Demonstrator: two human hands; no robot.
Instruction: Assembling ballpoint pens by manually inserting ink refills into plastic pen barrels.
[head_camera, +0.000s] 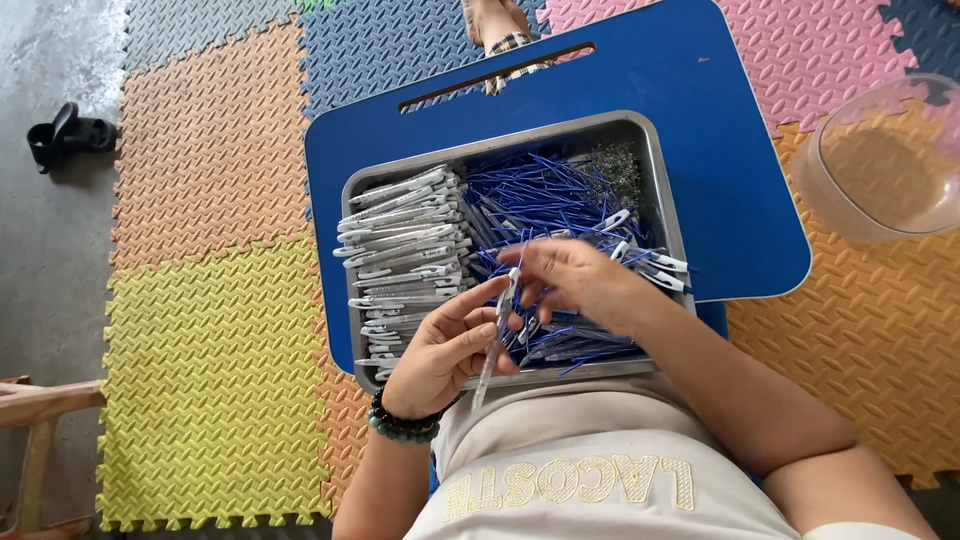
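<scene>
Gripping one clear pen barrel (497, 335) in left hand (445, 355), right hand (580, 285) fingers pinching its top; stacked pens (405, 250) done, blue refills (545, 200) left.

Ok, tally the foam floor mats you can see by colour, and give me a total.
Counting every tile at least partly in view:
Orange mats: 2
Yellow mat: 1
Grey mat: 1
Blue mats: 2
Pink mat: 1
Total: 7
</scene>
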